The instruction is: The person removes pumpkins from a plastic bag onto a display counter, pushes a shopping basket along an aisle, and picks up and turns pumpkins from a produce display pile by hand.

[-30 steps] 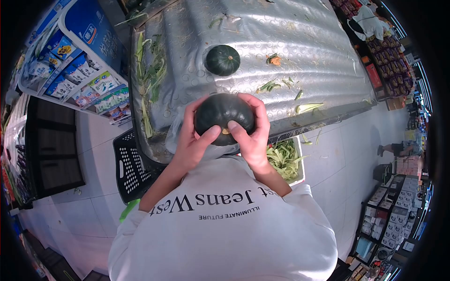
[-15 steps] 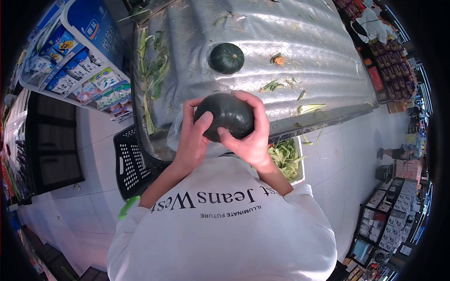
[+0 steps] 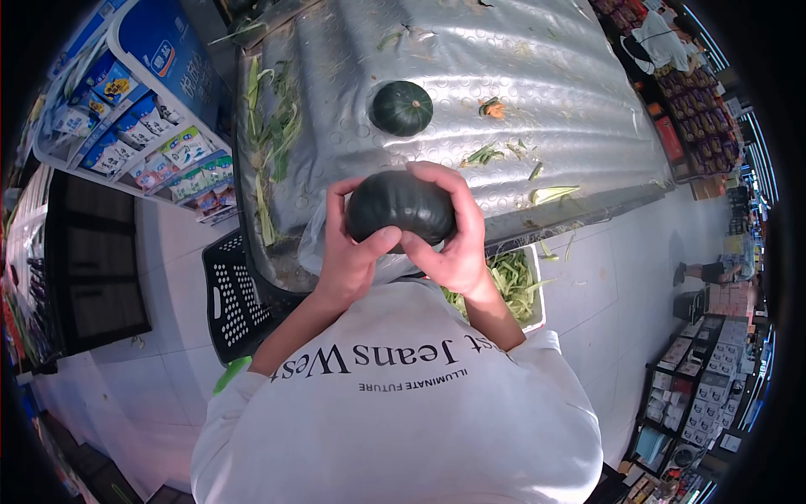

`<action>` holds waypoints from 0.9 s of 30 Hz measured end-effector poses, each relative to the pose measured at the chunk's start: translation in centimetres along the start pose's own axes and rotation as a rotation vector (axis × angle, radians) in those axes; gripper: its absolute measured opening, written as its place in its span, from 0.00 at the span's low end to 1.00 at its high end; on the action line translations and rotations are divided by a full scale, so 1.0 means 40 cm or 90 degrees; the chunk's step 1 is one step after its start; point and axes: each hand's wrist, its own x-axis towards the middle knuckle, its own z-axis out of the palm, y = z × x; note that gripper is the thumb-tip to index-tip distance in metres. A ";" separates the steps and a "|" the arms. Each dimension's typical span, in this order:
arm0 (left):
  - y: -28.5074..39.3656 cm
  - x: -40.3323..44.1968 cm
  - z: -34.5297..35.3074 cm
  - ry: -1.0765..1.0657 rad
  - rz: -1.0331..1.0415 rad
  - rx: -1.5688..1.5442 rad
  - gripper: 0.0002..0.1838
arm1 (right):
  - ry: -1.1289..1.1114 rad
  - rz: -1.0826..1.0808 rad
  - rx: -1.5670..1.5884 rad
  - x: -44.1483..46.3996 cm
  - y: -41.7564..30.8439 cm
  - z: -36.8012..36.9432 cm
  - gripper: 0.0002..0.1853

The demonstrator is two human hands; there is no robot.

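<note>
A dark green pumpkin (image 3: pixel 401 206) is held up between both hands, over the near edge of a silver-covered table (image 3: pixel 336 101). My left hand (image 3: pixel 348 252) wraps round its left side, with the thumb on the near face. Round the right side curls my right hand (image 3: pixel 457 244), its thumb beside the left one. Beyond them a second dark green pumpkin (image 3: pixel 402 108) rests on the silver sheet. A clear plastic bag (image 3: pixel 312 244) lies partly hidden behind my left hand.
Leaf scraps (image 3: pixel 273 126) and an orange piece (image 3: pixel 492 108) lie on the sheet. A black perforated crate (image 3: pixel 235 294) and a white box of green trimmings (image 3: pixel 525 290) stand below its near edge. At left is a rack of packets (image 3: pixel 159 143); a person's legs (image 3: pixel 705 272) show far right.
Both hands have turned the held pumpkin, so its pale stem spot, visible earlier, no longer shows. The thumbs have shifted over its surface and now sit close together.
</note>
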 end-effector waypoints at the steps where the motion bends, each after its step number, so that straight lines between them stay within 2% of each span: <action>1: 0.000 0.001 -0.003 -0.007 0.013 0.017 0.39 | -0.005 -0.007 0.008 0.000 0.000 -0.001 0.34; 7: 0.009 0.004 -0.008 -0.056 0.097 0.120 0.42 | -0.032 -0.017 0.074 -0.008 0.010 -0.004 0.35; 13: -0.002 0.016 -0.030 -0.172 0.263 0.228 0.45 | -0.059 0.014 0.169 -0.013 0.010 -0.008 0.36; 20: -0.013 0.028 -0.038 -0.212 0.360 0.283 0.46 | -0.042 0.044 0.199 -0.019 0.012 -0.001 0.37; 22: -0.017 0.028 -0.035 -0.210 0.369 0.276 0.46 | -0.039 0.046 0.208 -0.020 0.013 0.000 0.35; 27: -0.019 0.038 -0.037 -0.206 0.525 0.471 0.46 | -0.009 0.109 0.301 -0.024 0.022 0.005 0.30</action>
